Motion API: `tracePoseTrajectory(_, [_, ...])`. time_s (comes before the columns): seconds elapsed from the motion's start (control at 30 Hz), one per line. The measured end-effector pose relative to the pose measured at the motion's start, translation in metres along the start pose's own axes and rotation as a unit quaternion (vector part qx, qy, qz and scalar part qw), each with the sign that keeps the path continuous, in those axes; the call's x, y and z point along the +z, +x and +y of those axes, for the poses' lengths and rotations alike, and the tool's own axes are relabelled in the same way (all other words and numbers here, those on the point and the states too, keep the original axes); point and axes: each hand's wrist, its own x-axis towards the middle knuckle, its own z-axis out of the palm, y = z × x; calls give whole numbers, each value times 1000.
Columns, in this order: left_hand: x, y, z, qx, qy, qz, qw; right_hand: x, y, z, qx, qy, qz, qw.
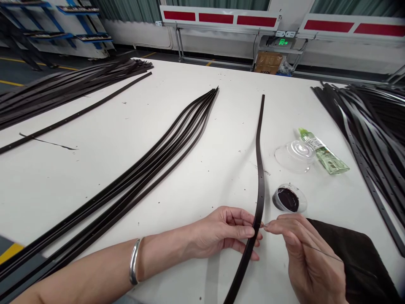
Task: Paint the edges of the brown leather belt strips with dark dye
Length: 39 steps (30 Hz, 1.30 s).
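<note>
A long dark strap point(260, 192) with small holes along it runs away from me, its near part raised in my left hand point(232, 232). The left thumb presses on its face while the fingers curl behind. My right hand point(308, 249) pinches a thin rod-like tool point(325, 253), its tip at the strap's right edge by my left fingertips. Just beyond the right hand stands a small clear cup of dark liquid point(287, 199). Under and beside that hand lies a dark cloth point(357, 257).
A clear plastic lid point(295, 155) and a green tube-like bottle point(327, 154) lie beyond the cup. Several straps point(152, 169) fan out left of centre. Larger strap piles lie at far left point(79, 82) and far right point(376, 135) of the white table point(190, 185).
</note>
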Motion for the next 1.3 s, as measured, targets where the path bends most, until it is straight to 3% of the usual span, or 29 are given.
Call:
tracePoseTrajectory(0.83, [-2, -1, -1, 5, 9, -11, 1000, -4, -8, 0, 34, -3, -30, 999])
tracePoseTrajectory(0.93, [-2, -1, -1, 8, 4, -4, 1000, -8, -17, -4, 134, -10, -5, 991])
tracePoseTrajectory(1.03, [0, -1, 0, 9, -5, 9, 1000, -9, -21, -7, 260, -38, 74, 962])
tracePoseTrajectory(1.13, [1, -2, 2, 4, -6, 8, 1000, -5, -18, -5, 314, -35, 73, 946])
tracePoseTrajectory(1.3, [2, -2, 3, 9, 3, -5, 1000, 8, -12, 4, 372, 81, 64, 923])
